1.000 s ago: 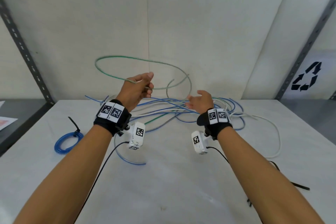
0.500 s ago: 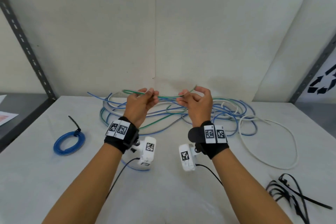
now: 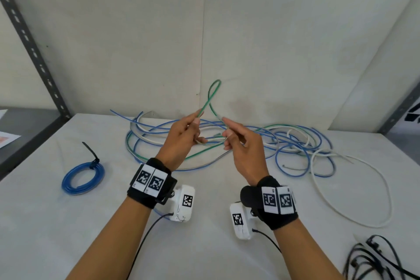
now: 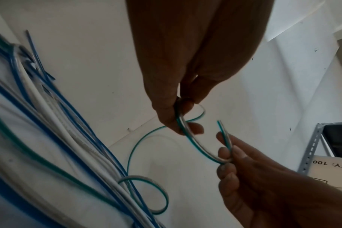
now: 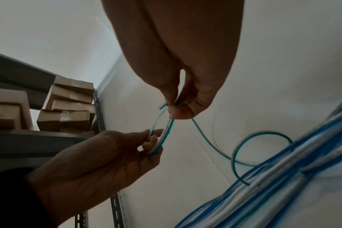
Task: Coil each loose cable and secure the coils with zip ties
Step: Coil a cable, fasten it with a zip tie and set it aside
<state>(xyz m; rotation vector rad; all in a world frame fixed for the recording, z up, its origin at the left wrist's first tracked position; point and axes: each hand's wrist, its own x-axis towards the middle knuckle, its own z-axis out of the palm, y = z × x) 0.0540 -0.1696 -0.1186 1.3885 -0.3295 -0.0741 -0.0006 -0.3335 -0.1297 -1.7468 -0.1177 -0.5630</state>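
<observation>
Nearest the wearer, beyond the right forearm's near side, a bundle of black zip ties (image 3: 377,259) lies on the table (image 3: 45,223), well apart from the tangle of loose cables (image 3: 295,143) that serves here as the landmark. Left of that tangle and clear of it sits a blue coil (image 3: 83,177) already cinched with a black tie, so one cable looks finished.

Just in front of the tangle and lifted above it, both hands work a green cable (image 3: 213,95). The left hand (image 3: 181,141) has thumb and forefinger closed on the cable, the other fingers curled beneath. The right hand (image 3: 241,145) pinches it too, close beside the left; in the left wrist view the cable's cut end (image 4: 220,125) pokes up past the right fingers. Between the two pinches the cable bends into a short arc, and above the hands a narrow loop rises against the wall. From the hands the rest of the green cable drops back into the tangle, where it threads among blue and white strands; how far it is snagged there is hard to judge from these views.

The step in hand appears to be the first turn of a new coil. The next move probably calls for handing that loop into one hand, then drawing more cable free of the tangle with the other, turn by turn. The zip ties come later.
</observation>
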